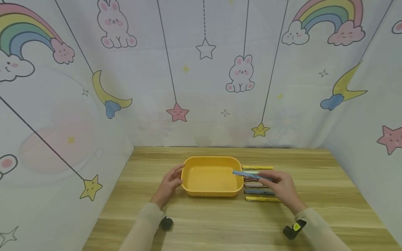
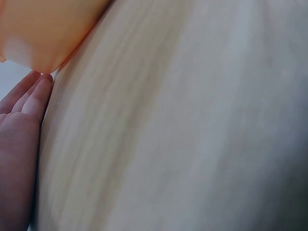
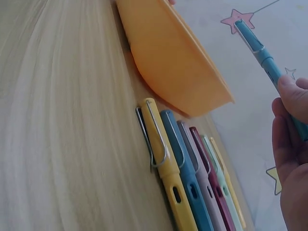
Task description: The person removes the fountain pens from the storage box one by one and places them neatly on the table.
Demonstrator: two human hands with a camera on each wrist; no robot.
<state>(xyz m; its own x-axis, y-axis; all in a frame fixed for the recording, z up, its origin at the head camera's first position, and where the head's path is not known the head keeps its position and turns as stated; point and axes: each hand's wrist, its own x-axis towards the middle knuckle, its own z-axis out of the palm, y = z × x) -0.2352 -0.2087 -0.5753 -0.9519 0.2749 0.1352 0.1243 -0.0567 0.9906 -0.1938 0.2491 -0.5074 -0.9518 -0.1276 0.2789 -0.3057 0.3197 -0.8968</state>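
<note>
An orange-yellow plastic basin stands on the table with nothing inside. At its left end my left hand touches the wall with fingers nearly straight. The left wrist view shows those fingertips against the basin's side. My right hand pinches a light blue pen between thumb and fingers, its clip end over the basin's right rim. Below that hand lie several pens side by side: a yellow pen in front, then blue, lilac, dark red, mint green and another yellow.
The wood-grain table reaches back to a white cloth backdrop printed with rabbits, stars and rainbows. More cloth hangs at both sides. A black wrist camera sits at the left cuff, another at the right.
</note>
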